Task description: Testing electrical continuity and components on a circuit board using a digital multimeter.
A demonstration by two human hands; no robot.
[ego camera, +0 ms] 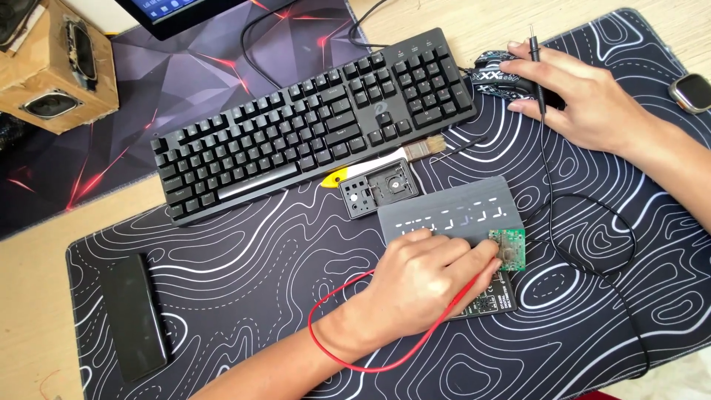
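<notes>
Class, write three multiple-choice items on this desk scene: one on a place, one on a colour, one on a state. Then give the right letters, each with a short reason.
1. Where does the right hand rest?
A. on the keyboard
B. on the mouse
C. on the black phone

2. What colour is the lead looping out from under the left hand?
A. red
B. blue
C. yellow

3. How is the left hand placed?
A. flat on the bare mat, away from everything
B. lifted well above the desk
C. down at the small green circuit board, holding a probe to it

Key:
1 B: the hand lies over the mouse, with a black probe between its fingers.
2 A: the red lead curves round the wrist.
3 C: its fingertips meet the green circuit board.
</notes>
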